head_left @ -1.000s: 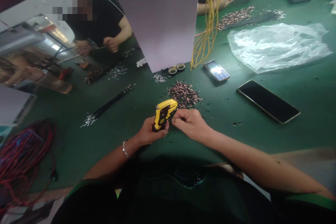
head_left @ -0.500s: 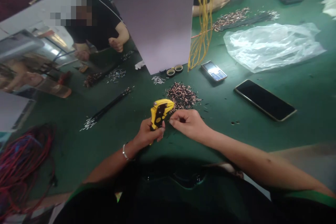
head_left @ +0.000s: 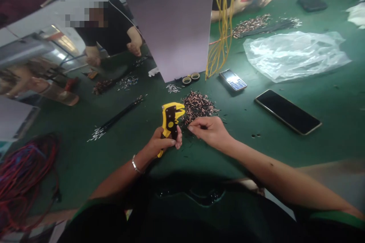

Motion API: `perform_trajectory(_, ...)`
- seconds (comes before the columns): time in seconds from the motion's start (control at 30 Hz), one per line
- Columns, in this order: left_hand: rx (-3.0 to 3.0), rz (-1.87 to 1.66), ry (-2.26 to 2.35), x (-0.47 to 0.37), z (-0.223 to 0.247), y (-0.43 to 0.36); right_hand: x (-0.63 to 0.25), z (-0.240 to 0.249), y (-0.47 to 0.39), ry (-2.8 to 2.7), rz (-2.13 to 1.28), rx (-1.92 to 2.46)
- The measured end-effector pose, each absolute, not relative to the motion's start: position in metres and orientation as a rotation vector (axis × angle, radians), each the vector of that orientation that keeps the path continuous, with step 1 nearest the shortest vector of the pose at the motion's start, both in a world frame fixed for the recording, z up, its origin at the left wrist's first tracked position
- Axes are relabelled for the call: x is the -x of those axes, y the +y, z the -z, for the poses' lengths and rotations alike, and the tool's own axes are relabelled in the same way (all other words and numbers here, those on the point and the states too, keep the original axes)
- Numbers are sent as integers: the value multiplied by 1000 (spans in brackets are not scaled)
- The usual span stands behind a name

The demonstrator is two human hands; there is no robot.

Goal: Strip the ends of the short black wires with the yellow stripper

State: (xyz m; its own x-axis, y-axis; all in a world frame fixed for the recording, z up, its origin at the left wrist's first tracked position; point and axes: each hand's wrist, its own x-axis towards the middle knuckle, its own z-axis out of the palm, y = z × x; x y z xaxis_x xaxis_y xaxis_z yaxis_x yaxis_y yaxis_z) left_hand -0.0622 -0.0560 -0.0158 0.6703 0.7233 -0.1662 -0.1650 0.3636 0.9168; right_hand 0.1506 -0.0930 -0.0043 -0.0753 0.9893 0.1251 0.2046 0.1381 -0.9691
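My left hand [head_left: 165, 140] is wrapped around the handles of a yellow and black wire stripper [head_left: 170, 115], held upright with its jaws pointing right. Just right of the tool, the thumb and fingertips of my right hand [head_left: 211, 131] are pinched together. Whatever they hold is too small and dark to make out. Right behind both hands lies a pile of short wire pieces [head_left: 199, 104], black with bare copper ends. A little farther back sits a small heap of silvery terminals [head_left: 173, 88].
A keypad phone [head_left: 233, 79], a smartphone [head_left: 288, 111] and a plastic bag [head_left: 296, 55] lie to the right. Tape rolls [head_left: 186, 80] stand before an upright panel [head_left: 176, 26] hung with yellow wires [head_left: 221, 26]. A black wire bundle [head_left: 118, 117] and red cables [head_left: 25, 174] lie left. Co-workers sit opposite.
The wire stripper has turned so its jaws show side-on and apart. My right hand has moved slightly right, away from the tool, still pinched.
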Motion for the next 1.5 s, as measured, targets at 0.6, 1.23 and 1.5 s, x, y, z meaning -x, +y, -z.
perform_trajectory(0.6,-1118,-671,583,67,18,-53,-150,-2,-95,-1419,-961,1353)
perform_trajectory(1.23,-1145,-674,562,68,15,-51,-152,-5,-96,-1346,-1080,1326)
perform_trajectory(1.5,-1202,-620,592,66,14,-53,-151,-6,-98,-1316,-1160,1305)
